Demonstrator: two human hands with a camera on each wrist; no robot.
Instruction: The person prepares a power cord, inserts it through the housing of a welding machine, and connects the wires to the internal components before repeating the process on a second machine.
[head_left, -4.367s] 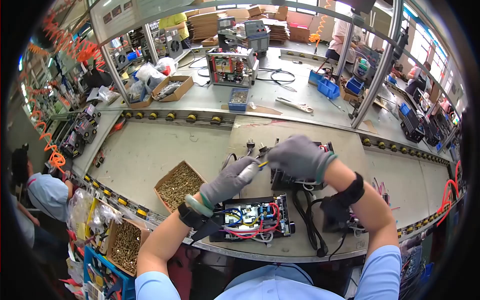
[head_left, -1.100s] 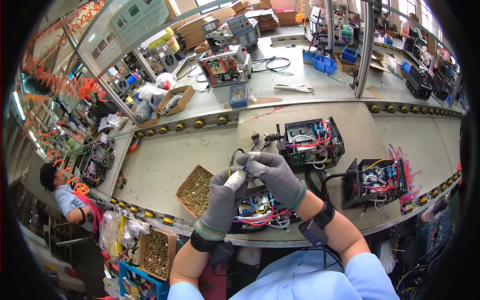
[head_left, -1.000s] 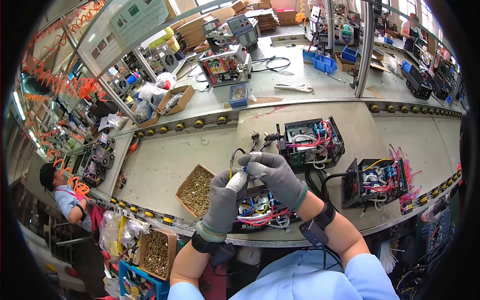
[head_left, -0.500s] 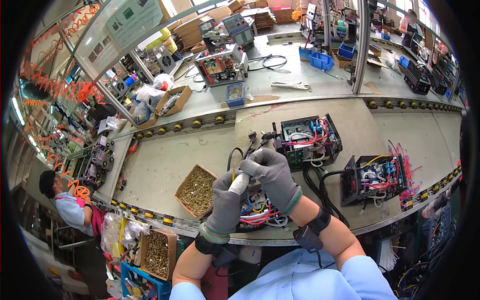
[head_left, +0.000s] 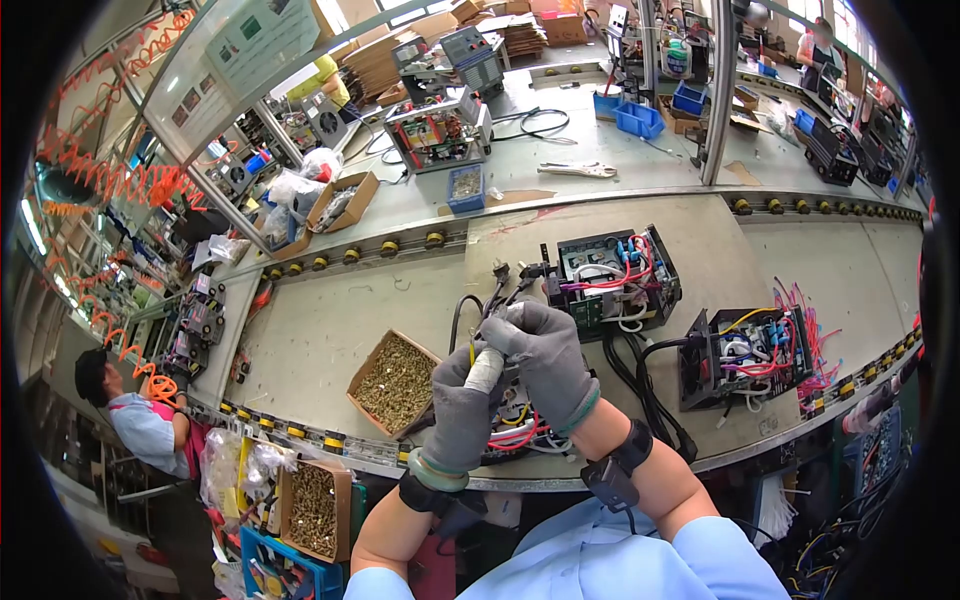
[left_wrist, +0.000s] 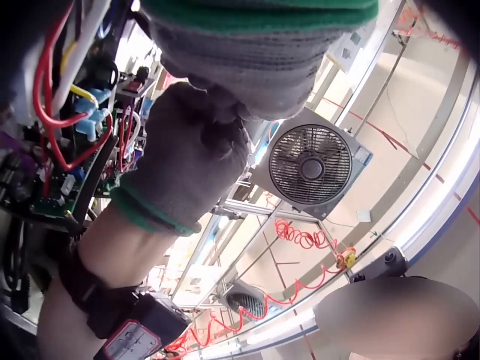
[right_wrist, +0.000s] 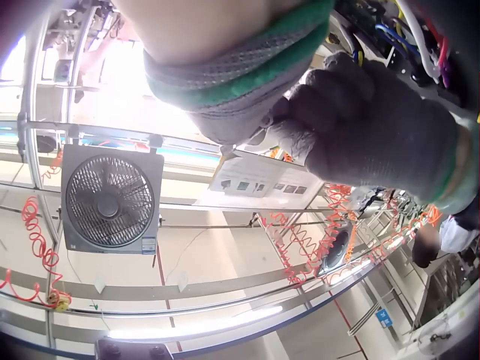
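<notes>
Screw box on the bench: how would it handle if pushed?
Box looks low, wide and full of screws, so probably heavy, sliding rather than tipping. Open top: screws could spill if tilted. Cardboard walls may flex.

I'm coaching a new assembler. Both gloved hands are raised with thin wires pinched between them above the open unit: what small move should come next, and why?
Probably bring the thin wires down to the open unit and seat their end there. The left hand and right hand both pinch them above it, its wiring exposed; the end is hidden.
</notes>
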